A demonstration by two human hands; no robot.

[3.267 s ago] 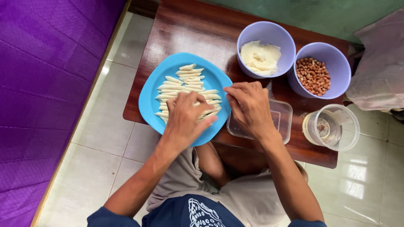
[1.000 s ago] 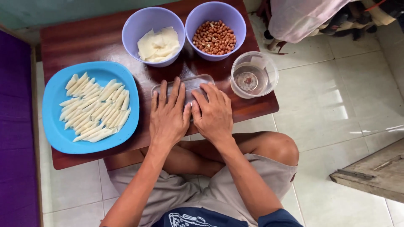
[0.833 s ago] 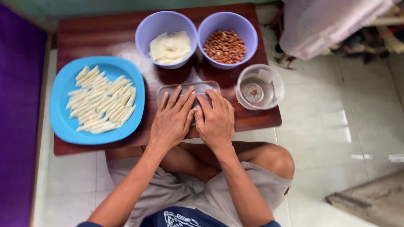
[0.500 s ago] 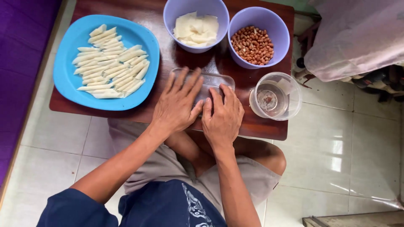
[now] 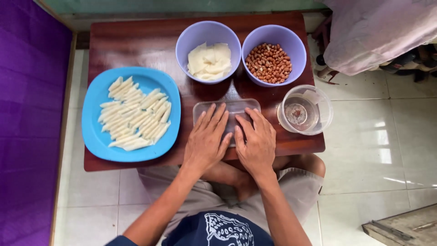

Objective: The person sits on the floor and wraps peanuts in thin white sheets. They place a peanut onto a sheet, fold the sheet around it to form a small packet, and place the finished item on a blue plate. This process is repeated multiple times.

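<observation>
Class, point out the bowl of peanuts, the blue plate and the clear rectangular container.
bowl of peanuts [image 5: 298, 49], head view, right rim.
blue plate [image 5: 93, 114], head view, bare left rim.
clear rectangular container [image 5: 236, 105], head view, far edge.

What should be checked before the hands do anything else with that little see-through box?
1. Both hands on the box: left hand and right hand lie flat over the clear box: ok.
2. Box fully on the wooden table: ok.
3. What is inside the box: hidden under the fingers: cannot tell.
4. Blue plate of white rolled pieces within reach at left: ok.
5. Bowl of peanuts and bowl of white sheets upright behind the box: ok.
6. Clear round container close to the table's right edge: not ok.
</observation>
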